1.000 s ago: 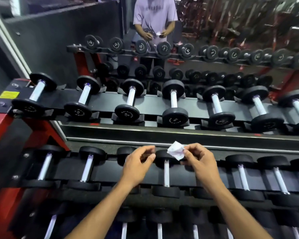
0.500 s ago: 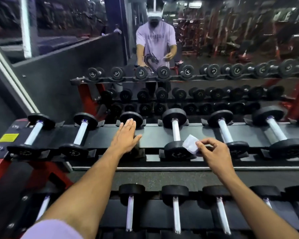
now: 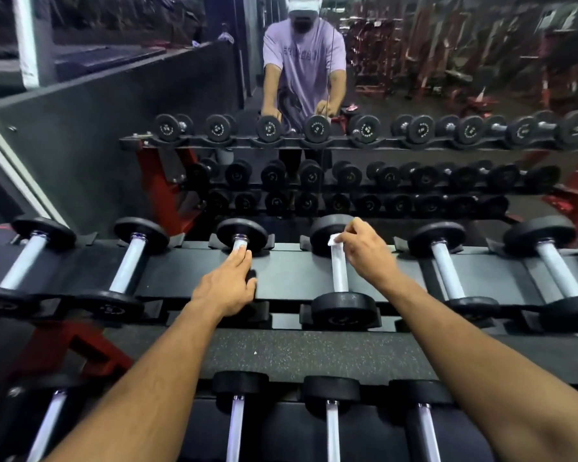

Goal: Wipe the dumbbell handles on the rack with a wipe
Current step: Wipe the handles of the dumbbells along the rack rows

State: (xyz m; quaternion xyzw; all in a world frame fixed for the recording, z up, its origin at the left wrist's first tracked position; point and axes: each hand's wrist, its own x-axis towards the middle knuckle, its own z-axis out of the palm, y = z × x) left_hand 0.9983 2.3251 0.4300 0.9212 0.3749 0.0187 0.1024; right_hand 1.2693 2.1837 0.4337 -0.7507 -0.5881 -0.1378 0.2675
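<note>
Both hands have gone up from the lower shelf to the top shelf of the rack (image 3: 291, 278), and the wipe now sits on a handle instead of in the air.

On the left, two dumbbells (image 3: 127, 265) lie in their slots on the top shelf. Next, the left hand (image 3: 226, 285) lies over the third dumbbell's handle (image 3: 239, 244), fingers straight and close together; the thumb side is hidden. To its right, the right hand (image 3: 364, 253) pinches the small white wipe (image 3: 333, 240) against the far end of the fourth dumbbell's handle (image 3: 339, 275). Two more dumbbells lie further right.

Below, a lower shelf (image 3: 281, 425) holds more dumbbells, partly covered by both arms. Behind the rack, a mirror (image 3: 447, 78) shows the person and the rack again.
</note>
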